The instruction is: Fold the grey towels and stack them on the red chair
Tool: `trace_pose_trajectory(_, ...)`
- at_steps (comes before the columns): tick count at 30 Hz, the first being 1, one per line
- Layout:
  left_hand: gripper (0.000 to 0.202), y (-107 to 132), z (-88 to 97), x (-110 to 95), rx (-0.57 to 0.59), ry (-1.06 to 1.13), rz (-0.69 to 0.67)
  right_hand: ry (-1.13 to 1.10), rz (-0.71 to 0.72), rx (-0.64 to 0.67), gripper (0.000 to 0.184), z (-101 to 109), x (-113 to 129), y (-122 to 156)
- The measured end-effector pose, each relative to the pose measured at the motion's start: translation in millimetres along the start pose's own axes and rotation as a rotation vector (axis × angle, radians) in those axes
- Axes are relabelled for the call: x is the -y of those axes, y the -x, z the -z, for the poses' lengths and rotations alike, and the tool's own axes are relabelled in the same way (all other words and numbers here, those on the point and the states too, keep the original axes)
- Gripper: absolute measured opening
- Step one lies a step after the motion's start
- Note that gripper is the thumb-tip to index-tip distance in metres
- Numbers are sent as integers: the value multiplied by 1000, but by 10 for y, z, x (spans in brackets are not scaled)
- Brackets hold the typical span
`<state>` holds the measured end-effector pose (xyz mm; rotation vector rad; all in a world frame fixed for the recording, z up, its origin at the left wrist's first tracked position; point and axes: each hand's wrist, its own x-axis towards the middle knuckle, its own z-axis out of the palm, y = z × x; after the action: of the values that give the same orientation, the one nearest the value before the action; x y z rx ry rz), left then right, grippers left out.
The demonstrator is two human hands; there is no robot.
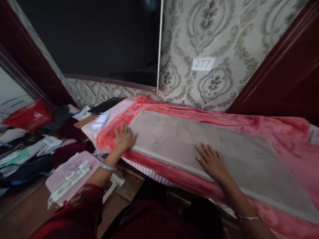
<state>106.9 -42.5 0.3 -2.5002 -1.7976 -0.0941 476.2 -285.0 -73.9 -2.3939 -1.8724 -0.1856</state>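
**Over a red blanket, a grey cloth under two open hands**

Left hand lies flat, fingers spread, on the cloth's left corner. Right hand lies flat, fingers slightly apart, at the cloth's near edge. Both palms face down. A tag reading 277 sits on the wall behind the cloth.

Grey cloth: one piece, long and rectangular, short matte pile, pale edging. Spread flat and lengthwise on a red fleece blanket, close to its front edge. Small pale mark near the left end.
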Motion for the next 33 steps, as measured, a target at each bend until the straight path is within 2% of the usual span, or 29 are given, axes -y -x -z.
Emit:
trace_pose_trajectory(2, 63, -163, 32, -245, -14, 45, -141, -7, -14, 6, 56, 19, 19, -8)
trace_pose_trajectory(6, 64, -586, 119, -935, 78, 150, -483, -26, -24, 12, 56, 47, 38, -29)
trace_pose_trajectory(9, 66, -894, 164, -1359, 128, 175, -568, -43, -29, 17, 56, 71, 60, -37)
trace_pose_trajectory(11, 67, -1045, 128, -1496, 107, 177, -537, -53, -34, 26, 56, 83, 76, -27)
trace_pose_trajectory(14, 68, -1170, -29, -1518, 91, 162, -459, -70, -36, 34, 56, 104, 77, -11)
trace_pose_trajectory(17, 70, -1212, -188, -1469, 81, 149, -440, -105, -21, 28, 53, 197, 18, -104)
trace_pose_trajectory(20, 69, -1225, -252, -1454, 50, 148, -450, -151, -60, -20, 52, 398, -68, -414)
trace_pose_trajectory(24, 68, -1221, -251, -1464, 17, 142, -453, -109, -226, -77, 57, 583, -89, -984)
trace_pose_trajectory(27, 67, -1200, -247, -1451, 15, 136, -448, -56, -321, -24, 59, 471, -22, -1222)
trace_pose_trajectory(30, 66, -1191, -231, -1435, 24, 129, -446, -20, -327, 21, 58, 257, 26, -1249)
trace_pose_trajectory(33, 67, -1222, -163, -1502, 69, 119, -417, -8, -321, 12, 58, 133, 16, -1219)
